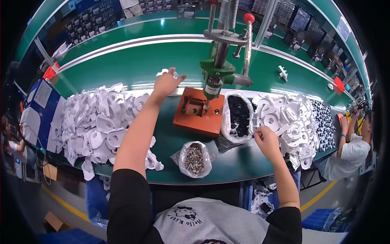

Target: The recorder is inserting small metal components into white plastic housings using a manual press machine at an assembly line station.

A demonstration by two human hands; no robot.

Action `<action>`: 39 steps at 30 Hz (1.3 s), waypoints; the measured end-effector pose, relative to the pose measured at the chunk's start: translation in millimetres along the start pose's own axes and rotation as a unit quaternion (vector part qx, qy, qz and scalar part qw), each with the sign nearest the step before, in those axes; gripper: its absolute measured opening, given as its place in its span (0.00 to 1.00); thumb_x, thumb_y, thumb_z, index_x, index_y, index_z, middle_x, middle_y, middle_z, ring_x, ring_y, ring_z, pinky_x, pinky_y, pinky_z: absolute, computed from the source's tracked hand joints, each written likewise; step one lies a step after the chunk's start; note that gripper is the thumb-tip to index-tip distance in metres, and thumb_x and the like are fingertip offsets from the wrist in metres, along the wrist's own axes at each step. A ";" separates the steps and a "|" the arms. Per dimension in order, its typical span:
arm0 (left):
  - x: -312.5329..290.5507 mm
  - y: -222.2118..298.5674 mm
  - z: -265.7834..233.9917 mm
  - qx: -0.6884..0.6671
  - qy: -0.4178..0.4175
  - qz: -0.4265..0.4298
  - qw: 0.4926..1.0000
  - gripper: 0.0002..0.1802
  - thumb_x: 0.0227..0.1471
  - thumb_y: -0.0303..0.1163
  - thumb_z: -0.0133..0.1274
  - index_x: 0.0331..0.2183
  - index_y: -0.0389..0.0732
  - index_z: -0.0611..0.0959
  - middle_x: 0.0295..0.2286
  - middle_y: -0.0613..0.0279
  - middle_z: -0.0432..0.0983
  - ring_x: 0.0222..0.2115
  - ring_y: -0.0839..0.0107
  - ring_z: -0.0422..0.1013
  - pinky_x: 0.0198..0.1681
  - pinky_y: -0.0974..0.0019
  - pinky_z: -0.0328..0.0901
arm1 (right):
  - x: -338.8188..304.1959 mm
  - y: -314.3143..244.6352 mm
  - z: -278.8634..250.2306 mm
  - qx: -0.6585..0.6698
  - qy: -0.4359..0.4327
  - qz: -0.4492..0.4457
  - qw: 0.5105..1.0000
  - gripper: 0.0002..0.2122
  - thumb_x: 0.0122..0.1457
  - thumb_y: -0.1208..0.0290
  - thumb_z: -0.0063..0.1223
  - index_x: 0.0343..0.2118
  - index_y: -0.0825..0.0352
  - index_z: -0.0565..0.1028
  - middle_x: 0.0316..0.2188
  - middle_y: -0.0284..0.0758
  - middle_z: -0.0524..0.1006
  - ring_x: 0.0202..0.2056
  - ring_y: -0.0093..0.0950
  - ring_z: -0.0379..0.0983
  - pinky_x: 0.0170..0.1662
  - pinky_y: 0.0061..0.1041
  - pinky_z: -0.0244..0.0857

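Observation:
My left hand (166,84) reaches far forward over the green belt, its fingers spread. Just past the fingertips a white plastic part (162,72) lies on the belt, partly hidden by the hand. My right hand (267,141) is at the near left edge of the right-hand heap of white plastic parts (290,126), fingers pinched on a small white plastic part (255,122). Between my hands an orange fixture block (198,112) sits under the tip of a green hand press (214,77). The press lever ends in a red knob (249,18).
Beside the block stands a bag of black parts (239,116); nearer is a bag of metal screws or pins (195,160). A heap of white parts (101,122) covers the left, dark small parts (323,125) the far right. Another white piece (283,73) lies on the belt. A co-worker (353,146) sits at right.

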State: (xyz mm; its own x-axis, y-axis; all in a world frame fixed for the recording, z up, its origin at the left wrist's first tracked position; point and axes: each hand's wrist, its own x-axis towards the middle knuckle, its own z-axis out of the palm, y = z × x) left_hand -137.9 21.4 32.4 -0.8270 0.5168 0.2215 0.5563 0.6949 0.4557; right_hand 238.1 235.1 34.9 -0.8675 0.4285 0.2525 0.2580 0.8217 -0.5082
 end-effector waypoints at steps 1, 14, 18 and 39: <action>-6.6 -1.0 -1.6 0.002 -0.001 -0.004 1.000 0.35 0.50 0.58 0.49 0.48 0.39 0.71 0.41 0.41 0.73 0.43 0.50 0.71 0.45 0.54 0.65 | 1.0 1.8 4.4 0.003 -0.004 -0.001 1.000 0.06 0.51 0.71 0.55 0.28 0.69 0.75 0.25 0.39 0.76 0.23 0.35 0.74 0.28 0.32 0.66; -246.2 10.2 -116.8 0.118 -0.238 -0.011 0.964 0.22 0.43 0.43 0.59 0.39 0.44 0.76 0.40 0.52 0.72 0.41 0.54 0.69 0.43 0.56 0.64 | 20.4 15.4 46.1 -0.253 0.062 0.141 0.955 0.12 0.52 0.62 0.49 0.27 0.67 0.71 0.20 0.47 0.76 0.25 0.48 0.75 0.30 0.45 0.68; -280.5 -13.2 -94.3 0.129 -0.067 0.112 0.983 0.20 0.36 0.29 0.58 0.38 0.44 0.79 0.49 0.50 0.63 0.52 0.49 0.59 0.53 0.50 0.56 | 19.9 32.2 27.3 -0.177 0.115 0.115 0.971 0.13 0.50 0.64 0.50 0.32 0.69 0.74 0.21 0.47 0.76 0.26 0.47 0.74 0.31 0.43 0.67; -224.0 22.9 -18.0 -0.542 0.099 -0.073 0.831 0.17 0.60 0.26 0.43 0.47 0.33 0.59 0.39 0.56 0.71 0.37 0.76 0.70 0.41 0.73 0.65 | 4.1 -4.4 -10.9 -0.058 0.211 0.031 0.975 0.06 0.57 0.73 0.51 0.34 0.71 0.73 0.14 0.29 0.69 0.17 0.17 0.64 0.22 0.19 0.57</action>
State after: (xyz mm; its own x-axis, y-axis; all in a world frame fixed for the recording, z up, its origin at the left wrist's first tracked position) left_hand 58.6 -87.4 8.7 -0.9364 0.2989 0.1838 0.1366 -0.1721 0.9756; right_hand 238.1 237.3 47.1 -0.6024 0.5758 0.5528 0.3724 0.8153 -0.4435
